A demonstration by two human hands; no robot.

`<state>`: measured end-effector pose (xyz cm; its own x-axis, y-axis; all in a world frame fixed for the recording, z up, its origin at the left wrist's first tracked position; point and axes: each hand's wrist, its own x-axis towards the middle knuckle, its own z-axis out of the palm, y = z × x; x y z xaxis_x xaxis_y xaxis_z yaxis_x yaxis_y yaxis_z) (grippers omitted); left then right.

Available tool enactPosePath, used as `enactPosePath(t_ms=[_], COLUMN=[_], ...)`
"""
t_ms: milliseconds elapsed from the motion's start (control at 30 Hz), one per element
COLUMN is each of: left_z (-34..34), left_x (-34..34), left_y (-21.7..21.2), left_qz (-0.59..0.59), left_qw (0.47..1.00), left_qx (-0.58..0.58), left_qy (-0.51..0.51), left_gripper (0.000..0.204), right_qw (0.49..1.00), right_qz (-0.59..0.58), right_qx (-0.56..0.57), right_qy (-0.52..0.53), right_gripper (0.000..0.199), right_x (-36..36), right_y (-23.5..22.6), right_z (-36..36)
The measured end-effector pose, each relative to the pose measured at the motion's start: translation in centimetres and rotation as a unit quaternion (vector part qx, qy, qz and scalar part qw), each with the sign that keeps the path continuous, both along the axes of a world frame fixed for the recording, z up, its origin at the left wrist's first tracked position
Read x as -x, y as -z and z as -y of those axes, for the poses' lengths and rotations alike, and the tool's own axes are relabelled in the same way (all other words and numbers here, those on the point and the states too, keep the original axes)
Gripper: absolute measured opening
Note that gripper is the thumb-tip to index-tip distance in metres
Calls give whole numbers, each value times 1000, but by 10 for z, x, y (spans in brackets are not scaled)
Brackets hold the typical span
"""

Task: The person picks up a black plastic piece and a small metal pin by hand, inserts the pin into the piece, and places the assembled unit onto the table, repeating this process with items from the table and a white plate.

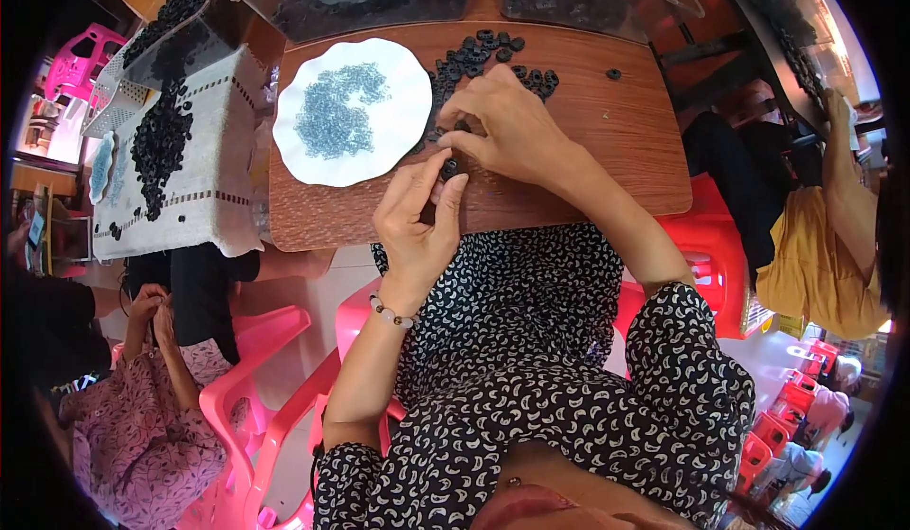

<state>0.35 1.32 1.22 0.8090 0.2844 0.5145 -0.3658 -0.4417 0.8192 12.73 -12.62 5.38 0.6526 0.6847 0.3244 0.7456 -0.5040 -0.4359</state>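
Note:
My left hand (422, 210) is closed in a pinch, thumb and fingertips around a small black ring-shaped part (450, 166) just above the brown wooden table. Close beyond it, my right hand (507, 122) has its fingers curled together. A dark bit shows between those fingers, but whether they grip it I cannot tell. Behind the right hand lies a loose pile of black ring-shaped parts (466, 60). To the left of both hands, a white scallop-edged plate (409, 73) carries many tiny clear bluish pieces (332, 113).
Clear plastic bins (370, 13) holding black parts stand along the table's (607, 160) far edge. At left, a cloth-covered table (213, 141) bears another black heap (159, 155). A person in a patterned top (152, 435) sits lower left; another in yellow (820, 265) is at right.

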Motion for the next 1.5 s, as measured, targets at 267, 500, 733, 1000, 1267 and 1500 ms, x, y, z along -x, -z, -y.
enactPosePath(t_ms=[267,500,733,1000,1267,1500], left_z=[0,1,1,2,2,4], left_x=[1,1,-1,-3,-3,0], left_y=[-1,0,2,6,7,7], left_qz=[-43,-57,-14,15,32,15], left_qw=[997,996,1000,999,998,997], left_qx=[68,69,1,-37,-60,-70], left_qy=[-10,-12,-13,-4,0,13], left_gripper=[27,26,28,28,26,26], right_qw=[998,997,902,881,956,978], right_qz=[61,61,-373,-409,-244,-168], right_qx=[16,-55,-218,-238,-160,-119], right_qy=[-17,-3,-10,-23,33,39], right_gripper=[17,10,18,18,15,13], right_x=[4,5,24,33,43,48], right_y=[10,9,-14,-5,-5,-12], right_z=[8,11,27,30,28,31])
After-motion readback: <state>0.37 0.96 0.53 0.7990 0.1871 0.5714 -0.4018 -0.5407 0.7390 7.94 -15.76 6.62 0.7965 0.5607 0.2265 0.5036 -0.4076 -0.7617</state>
